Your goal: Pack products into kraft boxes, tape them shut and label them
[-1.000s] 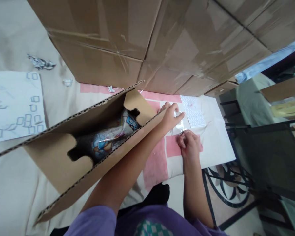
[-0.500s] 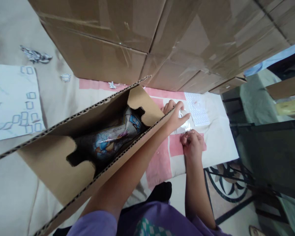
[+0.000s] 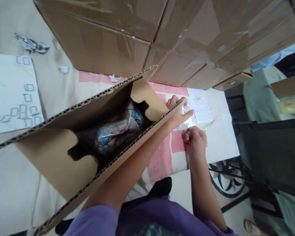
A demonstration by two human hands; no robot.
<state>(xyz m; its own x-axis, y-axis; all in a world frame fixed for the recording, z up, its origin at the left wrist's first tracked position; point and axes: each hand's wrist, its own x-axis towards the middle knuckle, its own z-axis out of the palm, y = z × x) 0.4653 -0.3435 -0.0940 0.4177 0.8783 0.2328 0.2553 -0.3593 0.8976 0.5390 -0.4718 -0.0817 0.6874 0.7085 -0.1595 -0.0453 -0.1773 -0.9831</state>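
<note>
My left hand (image 3: 179, 113) reaches past the end of an open cardboard carton (image 3: 64, 157) and grips a small white strip (image 3: 188, 121) on the cloth. My right hand (image 3: 195, 142) is closed in a pinch at the near end of that strip. Inside the carton lies a plastic-wrapped item with cartoon print (image 3: 118, 131). A white sheet of small labels (image 3: 199, 105) lies just beyond my hands.
Taped brown cartons (image 3: 162, 39) are stacked along the back. A white paper with drawn rectangles (image 3: 12, 91) lies at the left, with paper scraps (image 3: 31, 46) near it. A dark metal chair frame (image 3: 265, 154) stands to the right of the pink-and-white cloth (image 3: 162, 160).
The view has shifted slightly; both hands stay on the white strip, with the right hand's pinch moving a little along it.
</note>
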